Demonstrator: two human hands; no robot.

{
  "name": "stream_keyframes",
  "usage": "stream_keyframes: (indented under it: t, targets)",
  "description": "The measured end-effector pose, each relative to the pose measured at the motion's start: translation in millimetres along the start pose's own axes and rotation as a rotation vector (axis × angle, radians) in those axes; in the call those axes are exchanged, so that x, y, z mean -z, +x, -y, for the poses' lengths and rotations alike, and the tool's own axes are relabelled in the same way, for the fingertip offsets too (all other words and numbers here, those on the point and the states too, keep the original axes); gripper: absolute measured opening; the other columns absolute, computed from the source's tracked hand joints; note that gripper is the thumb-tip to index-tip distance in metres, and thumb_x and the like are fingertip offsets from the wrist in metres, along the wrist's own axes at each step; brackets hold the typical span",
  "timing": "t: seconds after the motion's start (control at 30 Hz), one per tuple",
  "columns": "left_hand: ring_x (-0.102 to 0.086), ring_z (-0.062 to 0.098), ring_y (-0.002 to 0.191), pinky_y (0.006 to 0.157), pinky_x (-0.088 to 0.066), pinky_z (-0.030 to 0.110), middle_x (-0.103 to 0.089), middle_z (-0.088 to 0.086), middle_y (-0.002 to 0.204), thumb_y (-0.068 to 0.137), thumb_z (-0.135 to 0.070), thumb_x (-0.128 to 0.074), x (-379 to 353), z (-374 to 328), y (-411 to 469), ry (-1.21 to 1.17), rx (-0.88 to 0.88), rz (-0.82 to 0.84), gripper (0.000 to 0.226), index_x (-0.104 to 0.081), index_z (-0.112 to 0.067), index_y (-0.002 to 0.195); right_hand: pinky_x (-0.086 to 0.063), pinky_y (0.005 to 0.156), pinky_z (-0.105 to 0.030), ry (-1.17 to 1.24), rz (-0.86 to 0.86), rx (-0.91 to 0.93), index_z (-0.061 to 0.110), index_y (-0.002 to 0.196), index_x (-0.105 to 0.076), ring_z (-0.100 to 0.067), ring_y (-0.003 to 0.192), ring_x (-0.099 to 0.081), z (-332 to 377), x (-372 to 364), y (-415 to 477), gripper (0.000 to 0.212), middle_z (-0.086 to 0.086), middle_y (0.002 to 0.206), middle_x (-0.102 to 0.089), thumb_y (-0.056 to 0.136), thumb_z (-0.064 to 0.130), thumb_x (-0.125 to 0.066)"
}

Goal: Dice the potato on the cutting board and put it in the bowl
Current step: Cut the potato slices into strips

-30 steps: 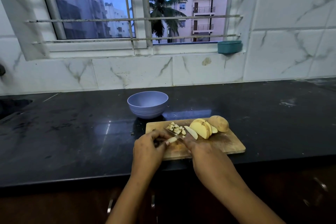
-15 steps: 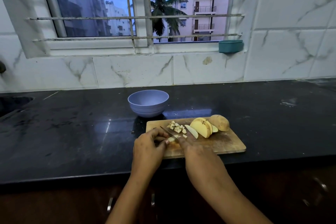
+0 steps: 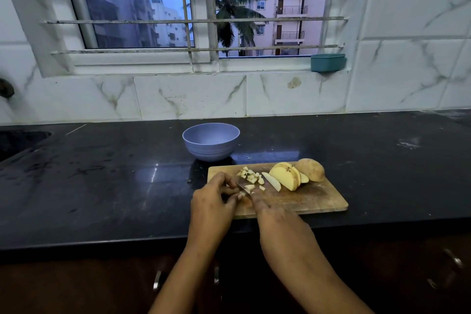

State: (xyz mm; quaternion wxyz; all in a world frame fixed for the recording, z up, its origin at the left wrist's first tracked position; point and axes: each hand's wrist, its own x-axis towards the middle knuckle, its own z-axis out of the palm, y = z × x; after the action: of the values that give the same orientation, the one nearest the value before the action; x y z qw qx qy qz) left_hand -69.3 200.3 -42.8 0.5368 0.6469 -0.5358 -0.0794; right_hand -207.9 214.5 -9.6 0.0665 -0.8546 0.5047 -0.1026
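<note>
**Mid-dice at near-left corner of the cutting board**

The cutting board [image 3: 305, 201] is on the black counter [image 3: 102, 186], close to its front edge. All positions below are relative to the board.

- Left hand [image 3: 211, 209]: over the near-left corner. The fingers are curled and the fingertips pinch a small potato piece [image 3: 240, 195] down on the wood.
- Right hand [image 3: 275, 216]: just right of the left hand, at the board's near edge, wrapped round the knife [image 3: 242, 187]. The handle is hidden under the hand. Only the thin blade shows, angled toward the far-left corner and lying against the pinched piece. Can't tell if the edge is through the piece.
- Diced potato [image 3: 251, 176]: a loose pile of small cubes on the left half, just beyond the blade. A couple of stray cubes lie beside the blade.
- Potato slices [image 3: 285, 176]: pale half-rounds leaning on each other at far-centre.
- Thin wedge [image 3: 271, 181]: lying flat at the left of the slices.
- Uncut potato end [image 3: 311, 169]: skin on, at the far edge right of the slices and touching them.
- Bowl [image 3: 211, 141]: lavender and upright on the counter, just beyond the far-left corner, not touching the board.
- Teal tub [image 3: 327, 62]: on the window sill, well beyond the far edge.
- Sink recess [image 3: 15, 143]: well off to the left of the board.
</note>
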Motion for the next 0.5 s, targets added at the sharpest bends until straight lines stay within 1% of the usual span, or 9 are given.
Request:
stream_keyframes:
  t: [0.07, 0.13, 0.17, 0.2, 0.27, 0.33, 0.4, 0.43, 0.5]
  targets:
    - [-0.065, -0.006, 0.073, 0.075, -0.053, 0.027, -0.067, -0.016, 0.069, 0.072, -0.006, -0.078, 0.5, -0.3, -1.1, -0.006, -0.019, -0.012, 0.033, -0.054, -0.028, 0.069, -0.047, 0.09, -0.038, 0.037, 0.005, -0.004, 0.027, 0.152, -0.014, -0.026, 0.119, -0.053, 0.1, 1.6, 4.6, 0.068, -0.005, 0.143, -0.043, 0.095, 0.003, -0.044]
    - [-0.064, -0.006, 0.072, 0.07, -0.051, 0.02, -0.066, -0.016, 0.069, 0.071, -0.004, -0.078, 0.5, -0.3, -2.2, -0.014, -0.046, -0.025, 0.037, -0.053, -0.03, 0.068, -0.046, 0.092, -0.039, 0.076, 0.006, -0.007, 0.031, 0.151, -0.016, -0.027, 0.121, -0.052, -3.3, 2.7, 6.9, 0.069, -0.004, 0.153, -0.03, 0.094, 0.003, -0.043]
    - [-0.063, -0.006, 0.071, 0.068, -0.049, 0.016, -0.065, -0.017, 0.069, 0.07, -0.003, -0.078, 0.4, 0.0, -2.9, -0.01, -0.06, -0.033, 0.038, -0.052, -0.031, 0.067, -0.046, 0.092, -0.039, 0.097, -0.014, -0.001, 0.034, 0.151, -0.016, -0.027, 0.121, -0.052, -6.0, 2.3, 6.6, 0.07, -0.002, 0.157, -0.023, 0.093, 0.002, -0.042]
    - [-0.062, -0.006, 0.07, 0.066, -0.048, 0.013, -0.064, -0.017, 0.068, 0.07, -0.003, -0.079, 0.5, 0.2, -3.4, 0.001, -0.072, -0.041, 0.039, -0.051, -0.032, 0.067, -0.047, 0.091, -0.038, 0.116, -0.036, 0.007, 0.036, 0.15, -0.016, -0.026, 0.119, -0.052, -8.9, 1.6, 5.4, 0.071, 0.001, 0.157, -0.022, 0.093, 0.002, -0.041]
    - [-0.061, -0.005, 0.07, 0.064, -0.046, 0.011, -0.062, -0.018, 0.067, 0.069, -0.003, -0.079, 0.4, 1.2, -3.6, 0.024, -0.088, -0.054, 0.04, -0.051, -0.032, 0.066, -0.048, 0.085, -0.035, 0.126, -0.071, 0.017, 0.038, 0.15, -0.016, -0.024, 0.112, -0.055, -14.1, -0.8, 2.9, 0.072, 0.0, 0.148, -0.038, 0.093, 0.002, -0.041]
    - [-0.06, -0.005, 0.071, 0.064, -0.045, 0.01, -0.063, -0.02, 0.071, 0.068, -0.003, -0.079, -0.2, 2.0, -3.3, 0.03, -0.095, -0.063, 0.042, -0.05, -0.033, 0.065, -0.047, 0.078, -0.032, 0.094, -0.063, 0.009, 0.038, 0.151, -0.013, -0.022, 0.104, -0.058, -17.1, -2.8, -0.8, 0.072, -0.003, 0.126, -0.055, 0.095, 0.003, -0.04]
    - [-0.06, -0.005, 0.07, 0.064, -0.045, 0.009, -0.063, -0.02, 0.073, 0.068, 0.0, -0.078, -0.2, 2.6, -3.4, 0.022, -0.098, -0.073, 0.044, -0.049, -0.033, 0.064, -0.044, 0.073, -0.03, 0.074, -0.05, 0.004, 0.038, 0.151, -0.01, -0.021, 0.1, -0.058, -17.2, -3.7, -3.9, 0.07, -0.004, 0.112, -0.058, 0.096, 0.005, -0.039]
    - [-0.061, -0.004, 0.069, 0.064, -0.046, 0.009, -0.063, -0.017, 0.071, 0.068, 0.002, -0.078, -0.3, 2.9, -3.5, 0.015, -0.101, -0.077, 0.045, -0.049, -0.033, 0.064, -0.043, 0.072, -0.029, 0.077, -0.054, 0.004, 0.038, 0.152, -0.009, -0.021, 0.099, -0.058, -16.5, -3.1, -5.2, 0.07, -0.004, 0.111, -0.058, 0.097, 0.006, -0.038]
    - [-0.061, -0.003, 0.068, 0.064, -0.046, 0.008, -0.062, -0.014, 0.067, 0.067, 0.005, -0.077, -0.1, 2.4, -3.9, 0.003, -0.1, -0.083, 0.046, -0.049, -0.031, 0.064, -0.042, 0.071, -0.028, 0.087, -0.055, 0.001, 0.038, 0.152, -0.007, -0.021, 0.101, -0.058, -14.4, -1.5, -7.2, 0.07, -0.003, 0.116, -0.056, 0.098, 0.008, -0.039]
